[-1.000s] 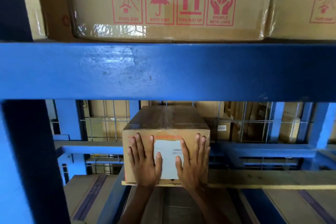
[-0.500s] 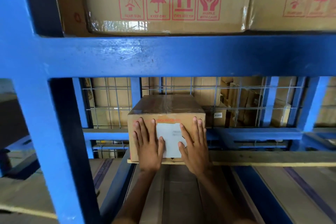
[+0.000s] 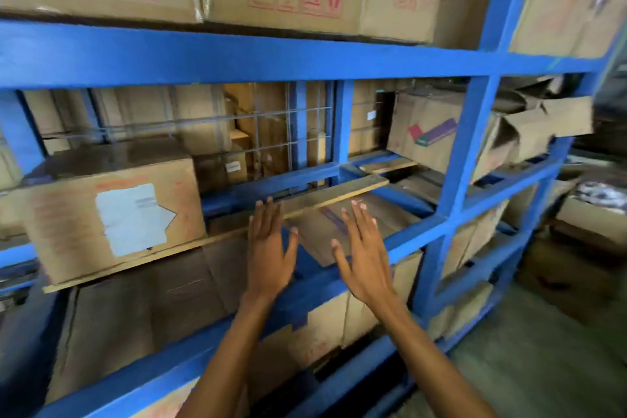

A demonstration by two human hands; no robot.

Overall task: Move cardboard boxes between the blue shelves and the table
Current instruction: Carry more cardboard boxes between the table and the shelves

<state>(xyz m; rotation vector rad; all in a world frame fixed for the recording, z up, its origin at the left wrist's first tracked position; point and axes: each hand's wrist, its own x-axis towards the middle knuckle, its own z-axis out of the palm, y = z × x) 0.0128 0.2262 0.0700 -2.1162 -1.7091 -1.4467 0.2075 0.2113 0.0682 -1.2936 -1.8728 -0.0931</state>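
One cardboard box (image 3: 112, 210) with a torn white label is sitting at the left of the blue shelves' (image 3: 271, 58) middle level, resting on a wooden plank (image 3: 339, 195) that is running off to the right. Just right of it and clear of the box, the left hand (image 3: 269, 248) and then the right hand (image 3: 364, 254) are hovering side by side, fingers straight and spread, holding nothing, their fingertips seemingly just short of the plank, though blur is making that hard to judge. Farther right, a crumpled box (image 3: 427, 132) with a purple stripe is sitting tilted on the same level.
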